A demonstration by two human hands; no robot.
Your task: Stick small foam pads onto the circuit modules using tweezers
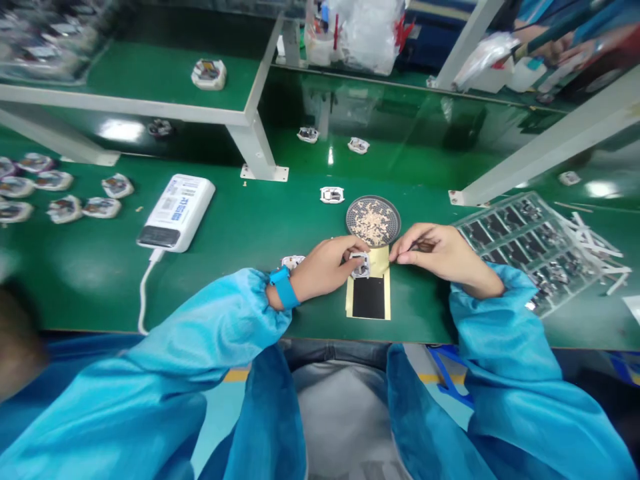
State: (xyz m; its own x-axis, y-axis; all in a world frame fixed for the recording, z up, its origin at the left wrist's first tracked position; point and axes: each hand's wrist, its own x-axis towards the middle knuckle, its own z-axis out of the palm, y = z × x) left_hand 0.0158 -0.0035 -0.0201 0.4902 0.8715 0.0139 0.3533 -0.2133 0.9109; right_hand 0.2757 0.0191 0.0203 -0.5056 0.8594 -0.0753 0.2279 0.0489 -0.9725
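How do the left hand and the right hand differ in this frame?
The left hand wears a blue wrist strap, while the right hand has a bare wrist. The left hand grips a small white-framed part; the right hand pinches a small dark piece. Both emerge from blue sleeves.

power bank (pixel 176 213) left | perforated dish (pixel 373 221) ahead | blister tray (pixel 525 250) right

1. Your left hand (pixel 323 268) reaches in from the left, palm down, with its fingers curled and pinched together.
2. Your right hand (pixel 440 253) comes in from the right, thumb and forefinger pinched, just beside the left without touching it.
3. Your left wrist (pixel 284 288) wears a blue band.
4. Your left forearm (pixel 215 327) and right forearm (pixel 493 327) angle inward, covered by loose blue sleeves gathered at the wrists.
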